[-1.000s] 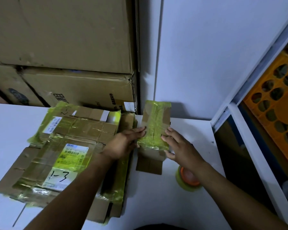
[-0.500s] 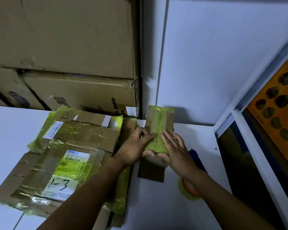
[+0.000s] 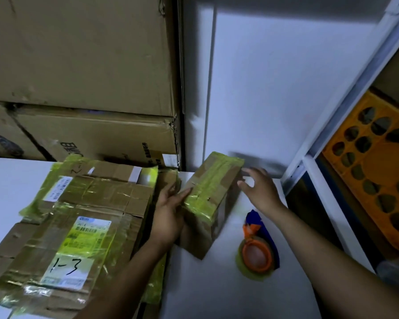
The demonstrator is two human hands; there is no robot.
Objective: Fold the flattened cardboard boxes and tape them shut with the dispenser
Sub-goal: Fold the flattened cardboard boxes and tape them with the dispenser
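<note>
A small cardboard box wrapped in yellow-green tape sits tilted on the white table near the wall corner. My left hand lies against its left side with straight fingers reaching onto the taped top. My right hand hovers at the box's far right corner, fingers spread, blurred, holding nothing. The tape dispenser, orange wheel with a blue handle and a roll of tape, lies on the table right of the box. A stack of flattened taped boxes, one marked "1-3", lies to the left.
Large brown cartons are stacked against the wall behind the flattened pile. A white shelf frame rises at the right, with an orange perforated crate beyond it. The white wall stands just behind the small box.
The small box has turned and tilted, now showing its side. My right hand came off the taped top and moved to the far right corner. The dispenser is now uncovered.
</note>
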